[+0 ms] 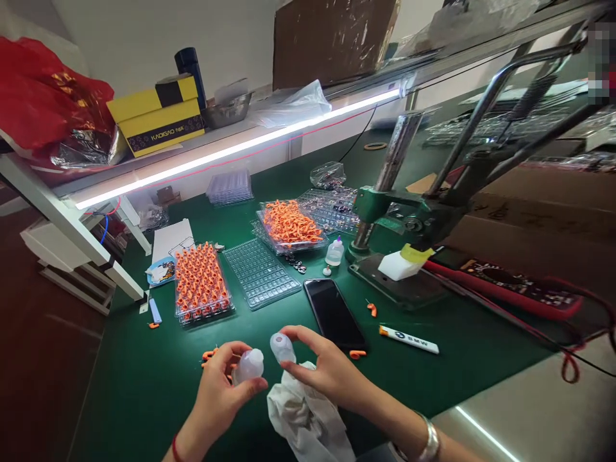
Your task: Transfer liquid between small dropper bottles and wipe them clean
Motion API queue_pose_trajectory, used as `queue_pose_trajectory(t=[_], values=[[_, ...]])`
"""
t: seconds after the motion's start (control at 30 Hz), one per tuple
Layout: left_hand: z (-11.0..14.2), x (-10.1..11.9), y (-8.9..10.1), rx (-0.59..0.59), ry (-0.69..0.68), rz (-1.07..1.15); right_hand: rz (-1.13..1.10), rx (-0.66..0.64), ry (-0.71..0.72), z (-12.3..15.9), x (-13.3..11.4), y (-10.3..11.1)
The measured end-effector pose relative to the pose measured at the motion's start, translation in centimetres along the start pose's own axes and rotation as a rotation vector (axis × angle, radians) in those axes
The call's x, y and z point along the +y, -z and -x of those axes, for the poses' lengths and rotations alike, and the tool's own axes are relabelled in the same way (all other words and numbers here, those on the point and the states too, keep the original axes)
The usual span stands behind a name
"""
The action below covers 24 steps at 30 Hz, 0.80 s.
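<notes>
My left hand (219, 391) is closed around a small translucent plastic bottle (250, 366), pinched between thumb and fingers. My right hand (327, 369) pinches a small translucent cap-like piece (282, 347) right beside the bottle, almost touching it. A crumpled white cloth (308, 417) lies under my right hand on the green table mat (144, 385). Both hands are near the table's front edge.
A black phone (334, 313) lies just beyond my hands. Behind it stand a clear tray of upright orange parts (199, 282), an empty clear tray (260, 273), a heap of orange parts (291, 224), a small dropper bottle (334, 252) and a green hand press (409, 218). Loose orange parts and a white marker (409, 339) lie on the mat.
</notes>
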<state>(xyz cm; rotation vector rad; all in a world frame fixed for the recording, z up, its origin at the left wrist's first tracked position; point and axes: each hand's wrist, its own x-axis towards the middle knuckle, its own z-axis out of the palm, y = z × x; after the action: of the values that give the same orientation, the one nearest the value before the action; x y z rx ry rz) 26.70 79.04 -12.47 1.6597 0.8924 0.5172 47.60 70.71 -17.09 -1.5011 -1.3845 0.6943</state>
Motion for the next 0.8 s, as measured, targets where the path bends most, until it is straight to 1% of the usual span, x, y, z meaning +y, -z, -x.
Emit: queue_pose_trajectory(t=[0.2,0.33,0.47,0.7,0.8], values=[[-1.0,2.6,0.5,-0.014,-0.074,-0.114,-0.069,-0.008,0.038,1.2,-1.5,0.4],[-1.5,3.8,1.1,0.018,-0.209,-0.291,-0.09,-0.02,0.059,1.3,-1.9,0.6],[-1.9,4.4,1.5,0.005,-0.32,-0.411,-0.101,-0.024,0.064,1.3,-2.3,0.8],[-2.0,5.5,1.9,-0.022,-0.356,-0.512,-0.109,-0.042,0.06,1.3,-2.5,0.9],[-2.1,5.8,2.1,-0.031,-0.396,-0.569,-0.11,-0.052,0.059,1.3,-2.6,0.9]])
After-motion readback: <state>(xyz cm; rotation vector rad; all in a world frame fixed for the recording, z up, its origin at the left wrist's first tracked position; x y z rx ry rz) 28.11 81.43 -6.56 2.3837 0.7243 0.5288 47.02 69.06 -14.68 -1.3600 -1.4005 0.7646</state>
